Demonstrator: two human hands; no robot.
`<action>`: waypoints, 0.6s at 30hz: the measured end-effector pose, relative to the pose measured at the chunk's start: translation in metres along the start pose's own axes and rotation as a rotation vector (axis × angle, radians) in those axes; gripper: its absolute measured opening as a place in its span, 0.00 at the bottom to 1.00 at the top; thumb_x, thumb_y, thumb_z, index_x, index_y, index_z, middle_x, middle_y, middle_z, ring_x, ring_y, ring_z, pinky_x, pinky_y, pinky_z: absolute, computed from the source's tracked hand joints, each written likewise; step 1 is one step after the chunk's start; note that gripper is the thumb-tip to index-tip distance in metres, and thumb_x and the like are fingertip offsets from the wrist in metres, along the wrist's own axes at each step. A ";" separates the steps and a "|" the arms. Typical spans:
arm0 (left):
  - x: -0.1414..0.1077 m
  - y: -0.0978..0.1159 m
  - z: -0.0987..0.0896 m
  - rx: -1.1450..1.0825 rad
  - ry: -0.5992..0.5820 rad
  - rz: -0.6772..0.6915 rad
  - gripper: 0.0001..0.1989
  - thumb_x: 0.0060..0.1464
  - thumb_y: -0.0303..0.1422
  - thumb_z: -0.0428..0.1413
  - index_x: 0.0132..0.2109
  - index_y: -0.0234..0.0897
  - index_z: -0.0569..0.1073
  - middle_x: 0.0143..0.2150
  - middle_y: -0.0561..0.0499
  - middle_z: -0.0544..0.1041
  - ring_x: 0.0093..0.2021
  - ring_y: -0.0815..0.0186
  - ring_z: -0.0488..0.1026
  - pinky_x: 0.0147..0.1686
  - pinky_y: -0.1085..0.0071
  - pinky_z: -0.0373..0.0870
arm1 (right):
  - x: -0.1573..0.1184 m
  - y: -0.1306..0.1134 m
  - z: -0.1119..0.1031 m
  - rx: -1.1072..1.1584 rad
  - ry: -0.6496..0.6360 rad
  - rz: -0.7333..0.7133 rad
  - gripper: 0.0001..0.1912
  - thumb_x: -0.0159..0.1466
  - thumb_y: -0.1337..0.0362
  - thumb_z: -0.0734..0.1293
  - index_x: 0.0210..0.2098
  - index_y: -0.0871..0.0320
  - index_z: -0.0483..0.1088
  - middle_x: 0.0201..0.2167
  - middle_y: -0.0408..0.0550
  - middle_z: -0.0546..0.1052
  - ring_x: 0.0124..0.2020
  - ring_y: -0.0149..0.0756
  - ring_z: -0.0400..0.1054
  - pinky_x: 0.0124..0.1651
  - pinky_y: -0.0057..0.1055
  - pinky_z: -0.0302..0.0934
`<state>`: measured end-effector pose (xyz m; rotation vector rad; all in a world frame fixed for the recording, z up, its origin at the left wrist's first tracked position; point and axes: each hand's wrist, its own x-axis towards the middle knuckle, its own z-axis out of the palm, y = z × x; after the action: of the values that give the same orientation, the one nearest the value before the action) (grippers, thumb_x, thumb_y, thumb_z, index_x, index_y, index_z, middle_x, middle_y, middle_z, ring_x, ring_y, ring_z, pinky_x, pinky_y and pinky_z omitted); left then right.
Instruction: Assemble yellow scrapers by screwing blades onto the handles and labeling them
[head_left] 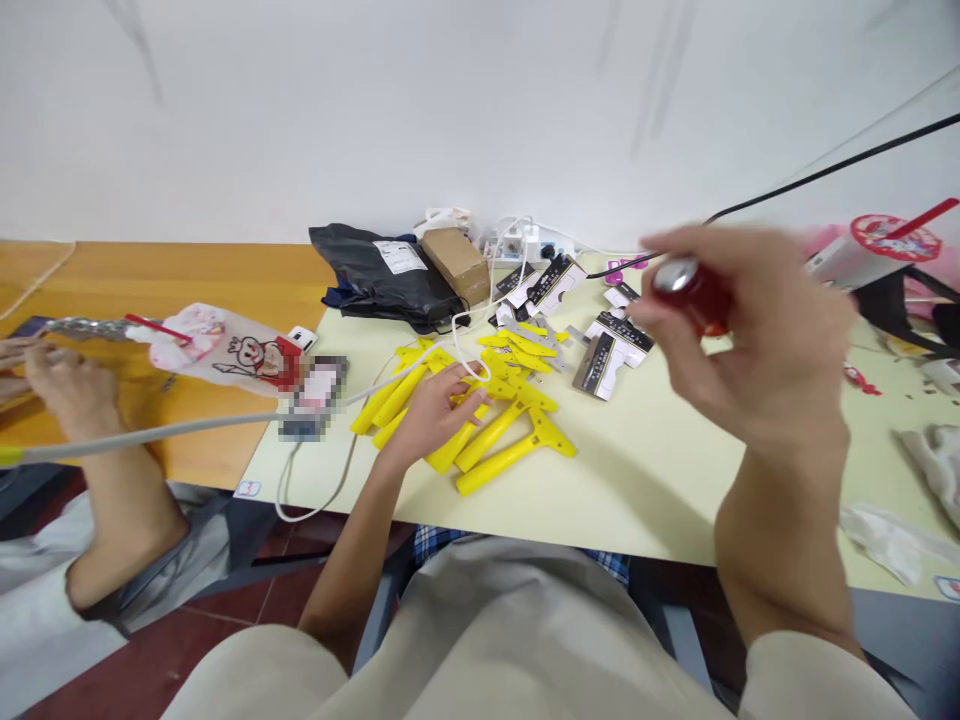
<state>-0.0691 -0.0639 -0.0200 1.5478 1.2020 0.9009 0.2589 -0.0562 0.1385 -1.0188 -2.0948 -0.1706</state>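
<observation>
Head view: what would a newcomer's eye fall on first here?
Probably the blurred right hand, raised at right over the pale table and gripping a red object with a shiny round end. Next, the bright yellow T-shaped handles heaped mid-table, with the left hand over them. Then the snowman-printed drink cup with a red straw, at left.

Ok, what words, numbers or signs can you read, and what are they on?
No words or numbers are readable.
White label on the black bag: too small.
Black-and-white cards: too small.
Snowman cup: snowman picture, no readable words.
Red-patterned lid: blurred.
Corner stickers: too small.
Device: pixelated.
</observation>
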 end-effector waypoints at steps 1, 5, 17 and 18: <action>-0.006 -0.004 -0.005 -0.048 -0.005 -0.039 0.22 0.69 0.46 0.62 0.62 0.38 0.78 0.66 0.39 0.78 0.47 0.56 0.87 0.34 0.60 0.90 | -0.010 -0.005 0.004 -0.030 -0.012 -0.017 0.16 0.78 0.59 0.73 0.62 0.57 0.75 0.41 0.45 0.84 0.35 0.31 0.79 0.41 0.29 0.70; -0.020 -0.029 -0.027 -0.008 0.047 -0.085 0.24 0.70 0.49 0.61 0.62 0.36 0.77 0.47 0.44 0.85 0.46 0.55 0.87 0.47 0.57 0.87 | -0.090 -0.011 0.036 -0.083 -0.361 0.001 0.11 0.80 0.56 0.69 0.49 0.58 0.77 0.36 0.45 0.84 0.27 0.32 0.75 0.30 0.30 0.58; -0.008 -0.050 -0.041 0.514 0.238 0.115 0.20 0.72 0.47 0.57 0.56 0.38 0.81 0.52 0.39 0.85 0.52 0.50 0.83 0.61 0.50 0.77 | -0.130 -0.056 0.123 -0.193 -1.046 -0.049 0.19 0.83 0.66 0.56 0.67 0.54 0.70 0.57 0.58 0.80 0.37 0.40 0.80 0.33 0.34 0.56; -0.009 -0.051 -0.044 0.540 0.249 0.138 0.19 0.72 0.46 0.57 0.55 0.37 0.82 0.52 0.39 0.84 0.52 0.50 0.82 0.61 0.49 0.77 | -0.127 -0.058 0.128 -0.192 -1.038 -0.074 0.18 0.83 0.65 0.56 0.66 0.55 0.70 0.57 0.58 0.80 0.36 0.39 0.80 0.33 0.34 0.55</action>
<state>-0.1260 -0.0583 -0.0566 2.0068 1.6267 0.9247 0.1888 -0.1175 -0.0257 -1.3069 -3.0908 0.1727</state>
